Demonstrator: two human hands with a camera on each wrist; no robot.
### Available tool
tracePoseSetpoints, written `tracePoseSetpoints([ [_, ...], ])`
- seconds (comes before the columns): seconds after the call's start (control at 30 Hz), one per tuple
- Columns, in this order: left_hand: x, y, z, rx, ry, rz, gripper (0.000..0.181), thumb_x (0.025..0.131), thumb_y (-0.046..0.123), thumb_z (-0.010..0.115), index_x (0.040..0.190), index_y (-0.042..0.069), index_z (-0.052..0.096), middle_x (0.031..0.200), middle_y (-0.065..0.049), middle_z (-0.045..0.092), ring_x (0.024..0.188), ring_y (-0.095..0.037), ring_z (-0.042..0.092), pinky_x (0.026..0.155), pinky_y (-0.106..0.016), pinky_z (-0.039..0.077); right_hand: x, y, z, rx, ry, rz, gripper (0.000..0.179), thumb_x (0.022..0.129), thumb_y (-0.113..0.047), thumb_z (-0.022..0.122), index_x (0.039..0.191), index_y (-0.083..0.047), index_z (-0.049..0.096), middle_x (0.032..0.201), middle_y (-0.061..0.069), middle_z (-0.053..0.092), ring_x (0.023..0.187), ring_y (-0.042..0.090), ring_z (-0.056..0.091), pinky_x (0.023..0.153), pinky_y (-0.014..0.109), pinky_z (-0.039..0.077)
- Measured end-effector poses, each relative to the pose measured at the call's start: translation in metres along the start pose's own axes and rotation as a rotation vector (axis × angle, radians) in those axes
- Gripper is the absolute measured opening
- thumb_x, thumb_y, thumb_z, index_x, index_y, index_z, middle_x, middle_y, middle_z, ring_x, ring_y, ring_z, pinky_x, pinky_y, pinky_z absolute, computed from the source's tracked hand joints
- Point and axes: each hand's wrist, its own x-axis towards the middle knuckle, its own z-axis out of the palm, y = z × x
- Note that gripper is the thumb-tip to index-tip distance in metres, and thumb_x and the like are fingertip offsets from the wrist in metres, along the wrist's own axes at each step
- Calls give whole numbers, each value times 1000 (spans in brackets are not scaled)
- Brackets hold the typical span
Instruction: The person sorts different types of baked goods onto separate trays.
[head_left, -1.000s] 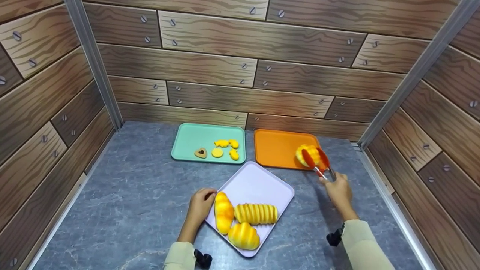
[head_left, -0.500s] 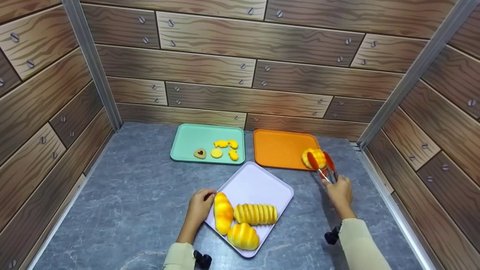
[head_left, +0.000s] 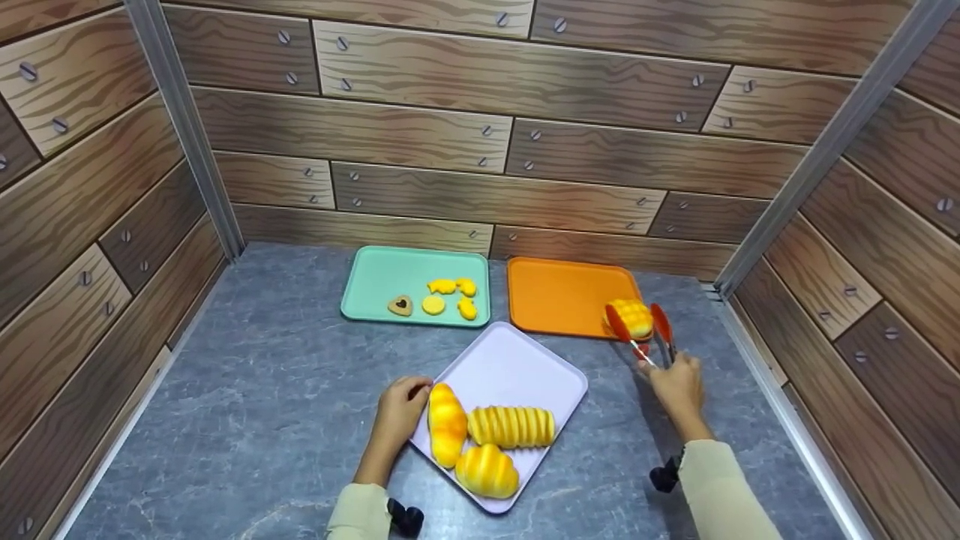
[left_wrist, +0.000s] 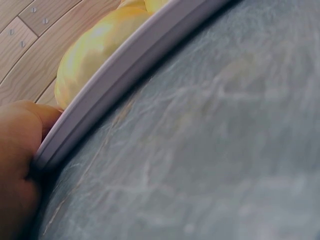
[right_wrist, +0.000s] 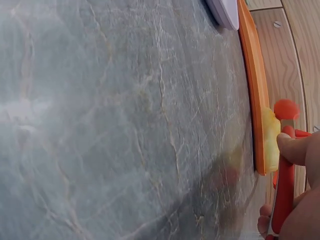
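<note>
My left hand (head_left: 403, 409) pinches the left edge of a lavender tray (head_left: 510, 360), its fingers right at the rim. On that tray lie a long crescent bread roll (head_left: 448, 426), a ridged loaf (head_left: 512, 427) and a rounded striped roll (head_left: 488, 471). My right hand (head_left: 677, 386) grips red-and-silver tongs (head_left: 618, 324) by the handles. The tongs' red tips stand spread on either side of a yellow scored bun (head_left: 632, 316), the right tip apart from it. This bun sits in the near right corner of the orange tray (head_left: 555, 292).
A mint green tray (head_left: 382, 281) stands at the back left, holding a heart cookie (head_left: 401, 304), a round yellow biscuit (head_left: 433, 304) and several small yellow pieces (head_left: 442, 286). Wood-patterned walls (head_left: 420, 142) close in the grey marbled table (head_left: 247, 390) at the back and sides.
The bun has shifted right into the orange tray's near corner. The tongs' tips have spread wider, the right one drawing away from the bun. My left hand keeps its place.
</note>
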Motion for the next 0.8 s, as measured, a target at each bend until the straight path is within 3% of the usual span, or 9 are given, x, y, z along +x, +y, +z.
tracePoseSetpoints([
  [0.27, 1, 0, 0, 13, 3, -4, 17, 98, 14, 64, 108, 11, 77, 109, -6, 73, 108, -25, 66, 98, -46, 52, -13, -1, -8, 29, -19, -21, 81, 89, -36, 73, 145, 11, 39, 136, 33, 41, 119, 53, 48, 98, 63, 40],
  [0.6, 0, 0, 1, 20, 22, 37, 15, 97, 11, 65, 106, 9, 77, 105, -6, 74, 104, -26, 67, 94, -46, 53, -47, -5, -20, 112, -23, -80, 70, 87, -32, 77, 134, 9, 47, 128, 37, 46, 114, 53, 50, 94, 63, 40],
  [0.8, 0, 0, 1, 35, 20, 24, 15, 97, 12, 65, 106, 10, 77, 103, -5, 73, 102, -24, 67, 93, -45, 53, -74, -2, -24, 201, -113, -134, 74, 86, -26, 79, 142, 10, 45, 131, 36, 48, 115, 48, 51, 96, 58, 40],
])
